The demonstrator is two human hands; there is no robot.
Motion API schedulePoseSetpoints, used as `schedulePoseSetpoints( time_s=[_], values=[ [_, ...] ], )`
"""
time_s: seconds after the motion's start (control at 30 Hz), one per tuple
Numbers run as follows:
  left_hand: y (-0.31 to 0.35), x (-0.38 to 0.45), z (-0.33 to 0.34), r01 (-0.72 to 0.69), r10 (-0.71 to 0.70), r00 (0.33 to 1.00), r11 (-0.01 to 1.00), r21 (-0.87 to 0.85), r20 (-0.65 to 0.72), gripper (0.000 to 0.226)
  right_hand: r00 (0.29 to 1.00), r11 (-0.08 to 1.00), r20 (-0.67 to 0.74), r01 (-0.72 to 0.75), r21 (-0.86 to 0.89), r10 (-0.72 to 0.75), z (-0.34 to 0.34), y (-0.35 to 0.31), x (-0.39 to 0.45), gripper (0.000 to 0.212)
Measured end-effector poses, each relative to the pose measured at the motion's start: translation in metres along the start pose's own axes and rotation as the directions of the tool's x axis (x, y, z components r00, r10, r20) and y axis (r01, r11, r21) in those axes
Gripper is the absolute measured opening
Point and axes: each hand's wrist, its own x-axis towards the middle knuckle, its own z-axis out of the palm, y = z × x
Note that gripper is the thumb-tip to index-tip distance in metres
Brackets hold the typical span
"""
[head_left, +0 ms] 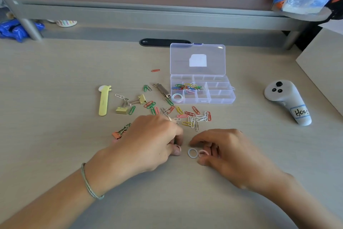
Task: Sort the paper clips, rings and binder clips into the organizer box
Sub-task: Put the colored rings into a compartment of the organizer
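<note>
Working the near desk, the left hand (156, 139) is pinching a pink ring (178, 148) while the right hand (220, 147) is curling over another pink ring (203, 152) beside a white ring (192, 153). Lifting carelessly is risking rings rolling away before reaching the organizer box (202, 89), sitting far right.

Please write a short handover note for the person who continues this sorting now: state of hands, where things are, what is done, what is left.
Left hand: fingers curled, seemingly pinching a pink ring.
Right hand: fingertips on another pink ring; a white ring lies free beside it.
Organizer box: lid open; many paper clips in one compartment, one ring in the front-left compartment.
Left: loose paper clips, yellow binder clips, an orange binder clip and the three rings, all on the desk.
</note>
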Motion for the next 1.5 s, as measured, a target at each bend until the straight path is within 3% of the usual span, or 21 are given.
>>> schedulePoseSetpoints(
  time_s=[0.5,0.9,1.07,1.27,1.5],
  values=[
    [0.001,-0.003,0.000,-0.006,0.005,1.000,0.995,-0.095,-0.005,0.014,0.998,0.995,0.048,0.046,-0.085,-0.042,0.005,-0.012,0.018,0.013],
    [0.005,-0.002,0.008,-0.057,0.046,0.996,0.988,-0.145,-0.075,0.017,0.982,0.990,0.138,-0.135,0.026,0.131,0.004,-0.019,0.032,0.004],
    [0.004,-0.003,0.009,-0.050,0.020,0.994,0.957,-0.285,-0.108,0.014,0.982,0.981,0.101,-0.171,0.096,0.162,0.001,-0.014,0.028,0.014],
    [-0.005,-0.001,0.005,-0.005,-0.089,0.985,0.841,-0.541,-0.148,0.019,0.987,0.970,0.027,-0.160,0.181,0.158,-0.002,-0.010,0.021,0.027],
    [-0.013,0.002,0.006,0.043,-0.160,0.977,0.796,-0.604,-0.140,0.017,0.994,0.997,0.080,-0.081,-0.002,0.081,0.008,-0.019,0.028,0.021]
  ],
)
